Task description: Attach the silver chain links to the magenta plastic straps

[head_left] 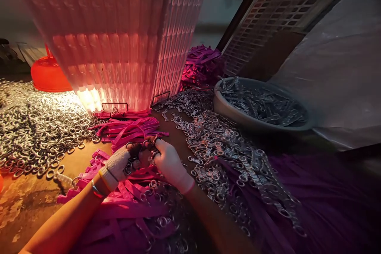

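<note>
My left hand (117,164), in a pale glove with dark fingertips, is closed around several metal rings (128,165). Facing it, my right hand (171,164), also gloved, pinches a small dark metal fitting (155,151), whose exact kind is hard to see. The fingertips of both hands nearly meet, and a thin magenta strip shows between them. Beneath and in front of the hands lies a heap of magenta straps (131,206), with loose rings among them. Another bundle of magenta straps (133,125) lies just beyond my fingers.
Metal rings (38,131) are heaped at left beside a glowing red lamp (49,73). A ribbed translucent panel (119,39) stands ahead. To the right, metal swivel hooks (220,143) spread over the table, near a basin (256,121) full of metal pieces. More purple straps (321,194) lie at right.
</note>
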`<state>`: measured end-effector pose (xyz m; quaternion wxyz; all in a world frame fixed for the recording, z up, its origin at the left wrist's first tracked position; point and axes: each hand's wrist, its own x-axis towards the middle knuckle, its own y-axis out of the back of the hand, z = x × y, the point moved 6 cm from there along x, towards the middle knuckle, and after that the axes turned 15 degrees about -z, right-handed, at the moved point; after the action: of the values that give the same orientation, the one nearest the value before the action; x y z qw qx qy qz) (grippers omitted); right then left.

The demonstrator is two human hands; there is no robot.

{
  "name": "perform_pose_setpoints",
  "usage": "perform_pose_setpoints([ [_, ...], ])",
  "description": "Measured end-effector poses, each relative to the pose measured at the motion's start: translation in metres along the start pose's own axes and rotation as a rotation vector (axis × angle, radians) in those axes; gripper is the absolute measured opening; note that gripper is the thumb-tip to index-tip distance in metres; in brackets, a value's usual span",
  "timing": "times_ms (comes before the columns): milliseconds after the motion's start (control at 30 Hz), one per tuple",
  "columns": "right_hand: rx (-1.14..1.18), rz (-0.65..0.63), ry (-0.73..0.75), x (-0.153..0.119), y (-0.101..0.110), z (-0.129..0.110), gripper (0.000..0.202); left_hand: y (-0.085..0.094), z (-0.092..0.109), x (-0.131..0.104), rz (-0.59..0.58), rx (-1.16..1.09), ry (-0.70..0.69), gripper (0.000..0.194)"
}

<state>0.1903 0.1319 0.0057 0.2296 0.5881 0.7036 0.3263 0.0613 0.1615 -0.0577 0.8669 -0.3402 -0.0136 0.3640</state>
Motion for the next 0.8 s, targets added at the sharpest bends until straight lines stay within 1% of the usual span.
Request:
perform_pose_setpoints([
  [67, -0.092, -0.047, -0.046, -0.01, 0.0, -0.001, 0.04, -0.006, 0.003, -0.002, -0.034, 0.113, -0.018, 0.02],
  [200, -0.393, -0.207, -0.189, -0.024, 0.0, -0.007, 0.029, -0.015, 0.01, -0.011, 0.005, 0.351, 0.019, 0.02],
  [300, -0.635, -0.294, -0.161, -0.031, -0.003, -0.018, 0.025, -0.021, 0.014, -0.016, 0.003, 0.537, 0.026, 0.019],
  [400, -0.803, -0.334, -0.097, -0.036, -0.006, -0.026, 0.022, -0.024, 0.01, -0.016, -0.036, 0.57, 0.056, 0.021],
  [433, -0.819, -0.339, -0.088, -0.038, -0.006, -0.026, 0.022, -0.024, 0.008, -0.015, -0.053, 0.564, 0.068, 0.022],
  [500, -0.778, -0.357, -0.112, -0.041, -0.006, -0.023, 0.023, -0.024, 0.004, -0.014, -0.076, 0.581, 0.086, 0.021],
  [633, -0.579, -0.383, -0.194, -0.046, -0.006, -0.013, 0.026, -0.031, 0.006, -0.016, -0.126, 0.807, 0.094, 0.015],
  [700, -0.608, -0.368, -0.195, -0.049, -0.006, -0.014, 0.024, -0.037, 0.008, -0.017, -0.14, 0.892, 0.08, 0.016],
  [800, -0.765, -0.345, -0.163, -0.05, -0.005, -0.02, 0.021, -0.042, 0.008, -0.018, -0.139, 0.846, 0.081, 0.021],
])
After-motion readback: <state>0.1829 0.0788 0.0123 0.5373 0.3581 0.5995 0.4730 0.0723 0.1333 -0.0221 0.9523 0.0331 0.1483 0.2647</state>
